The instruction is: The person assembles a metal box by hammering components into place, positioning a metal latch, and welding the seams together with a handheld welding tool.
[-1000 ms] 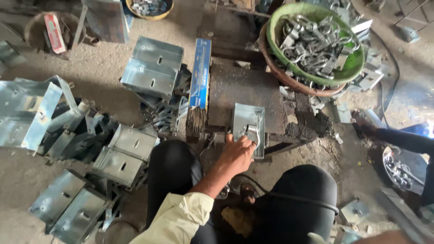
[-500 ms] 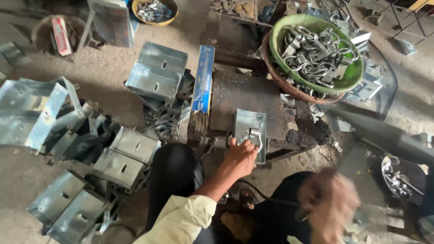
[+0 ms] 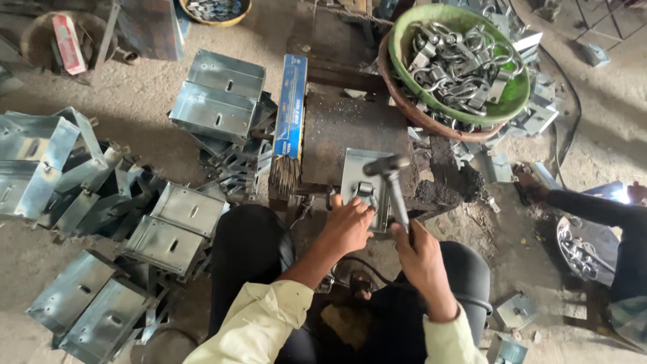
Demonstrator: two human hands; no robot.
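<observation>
Small galvanized metal plate [image 3: 360,176] with a clasp-like fitting [image 3: 364,193] on it, lying flat on a dark rusty iron block [image 3: 350,125] used as the counter, right in front of the person's knees. Plate is shiny grey, rectangular, edges folded.

Left hand [image 3: 347,226] rests on the plate's near edge, fingers curled down onto the fitting, pinning it. Right hand [image 3: 421,253] closed tight round the handle of a hammer [image 3: 392,185]; the hammer's head sits over the plate's upper right corner, handle running back to the fist.

Around: blue long carton [image 3: 291,104] lying along the block's left edge, bundle of thin rods [image 3: 285,176] sticking out its near end. Green basin [image 3: 461,61] full of metal hasps and shackles, upper right, set in a brown basin. Stacks of folded galvanized box parts [image 3: 219,98] on the dirt floor to the left, more [image 3: 94,310] at lower left. Another person's dark-sleeved arm [image 3: 586,205] at the right edge, well apart from the plate. Nothing lies between the hands and the plate.
</observation>
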